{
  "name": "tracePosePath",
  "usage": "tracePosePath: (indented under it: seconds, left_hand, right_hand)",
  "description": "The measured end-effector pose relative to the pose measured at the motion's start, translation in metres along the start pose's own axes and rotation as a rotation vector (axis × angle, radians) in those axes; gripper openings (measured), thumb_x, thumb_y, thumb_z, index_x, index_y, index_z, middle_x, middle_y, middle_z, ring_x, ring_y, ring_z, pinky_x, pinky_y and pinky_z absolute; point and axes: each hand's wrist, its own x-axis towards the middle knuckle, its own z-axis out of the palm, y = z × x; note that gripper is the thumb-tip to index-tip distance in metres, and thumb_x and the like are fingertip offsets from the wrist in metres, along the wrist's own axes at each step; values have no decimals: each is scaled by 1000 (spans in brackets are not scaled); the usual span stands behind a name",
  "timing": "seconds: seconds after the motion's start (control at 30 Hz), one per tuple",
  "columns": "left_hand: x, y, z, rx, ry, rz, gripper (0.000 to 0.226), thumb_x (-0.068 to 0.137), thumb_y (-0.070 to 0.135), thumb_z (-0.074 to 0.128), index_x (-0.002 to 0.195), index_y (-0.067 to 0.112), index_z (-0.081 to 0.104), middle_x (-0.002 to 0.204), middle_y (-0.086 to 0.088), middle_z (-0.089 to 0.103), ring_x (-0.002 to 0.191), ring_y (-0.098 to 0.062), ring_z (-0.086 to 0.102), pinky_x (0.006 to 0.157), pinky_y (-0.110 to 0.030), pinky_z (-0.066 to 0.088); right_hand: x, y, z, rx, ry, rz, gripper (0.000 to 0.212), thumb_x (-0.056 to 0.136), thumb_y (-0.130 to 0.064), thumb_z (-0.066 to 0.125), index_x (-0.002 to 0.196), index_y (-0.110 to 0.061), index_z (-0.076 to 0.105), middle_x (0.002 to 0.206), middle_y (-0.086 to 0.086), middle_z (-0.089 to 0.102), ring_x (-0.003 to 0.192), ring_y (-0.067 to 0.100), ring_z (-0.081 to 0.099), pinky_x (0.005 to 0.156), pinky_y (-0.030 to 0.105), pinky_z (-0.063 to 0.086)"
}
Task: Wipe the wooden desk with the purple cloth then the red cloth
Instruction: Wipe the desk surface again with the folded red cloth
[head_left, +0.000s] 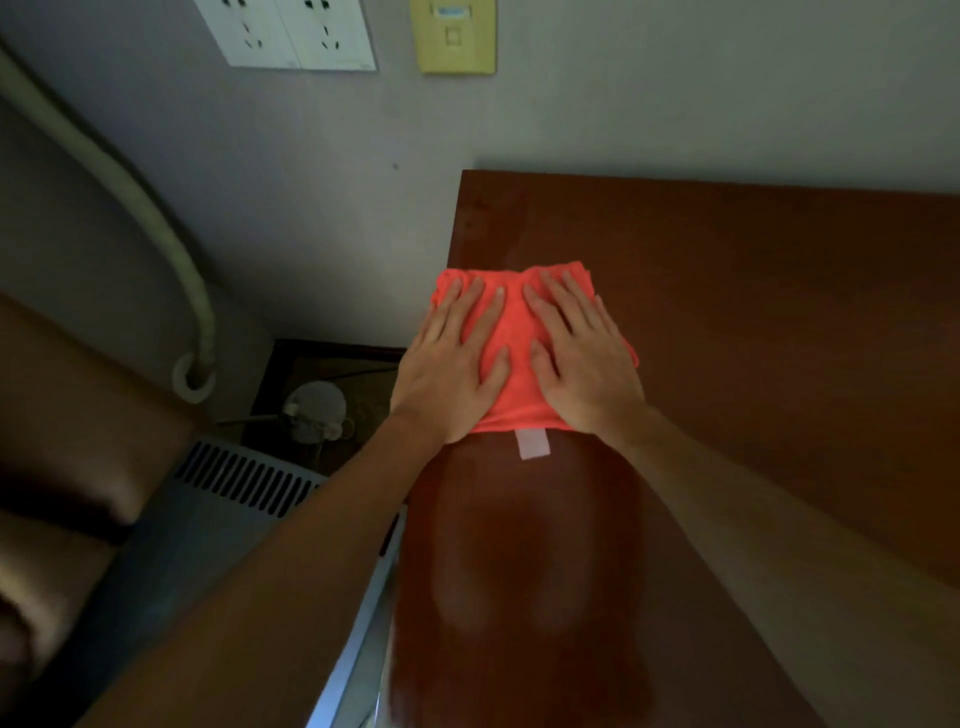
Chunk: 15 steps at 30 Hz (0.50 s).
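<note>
Both hands flat on the red cloth (511, 332) — near the table's (753, 322) left edge.

We see the left hand (449, 364) and right hand (582, 364) side by side, fingers straight and spread, palms pressing the cloth down, gripping nothing. A white tag (534, 444) sticks out just below the wrists. Beyond the fingertips — wall sockets (291, 31). Left of the left hand, a pipe (156, 223).
</note>
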Motion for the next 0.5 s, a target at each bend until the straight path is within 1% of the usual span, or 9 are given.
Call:
tracePosePath:
  seconds: [0.1,0.27,0.37,0.5]
  left_hand:
    - [65,-24,8,37,-1,35,67,101,49,28,160,17,26,167,-10,22,157,-26,11,125,-48,19]
    - [145,-54,16,74,47,105,64,102,47,34,156,14,35,163,-14,32,154,-31,22,124,-48,24]
    - [175,-62,19,85,60,135,62,102,45,35,155,11,39,160,-17,36,152,-33,27,124,-48,25]
    - [185,-65,19,97,16,132,64,102,47,30,157,13,34,162,-16,32,154,-32,23,125,-46,21]
  right_hand:
    - [58,21,5,-3,34,29,64,99,-40,31,157,-14,38,166,8,35,158,26,22,128,50,19]
    - [128,46,8,11,86,81,67,95,-40,31,156,-13,41,164,10,38,157,27,25,127,51,21]
    - [151,56,9,17,100,101,70,92,-41,31,155,-12,43,164,11,39,156,28,27,127,50,22]
    - [160,62,11,-11,69,116,73,92,-43,26,157,-13,40,165,11,36,157,28,25,128,51,19]
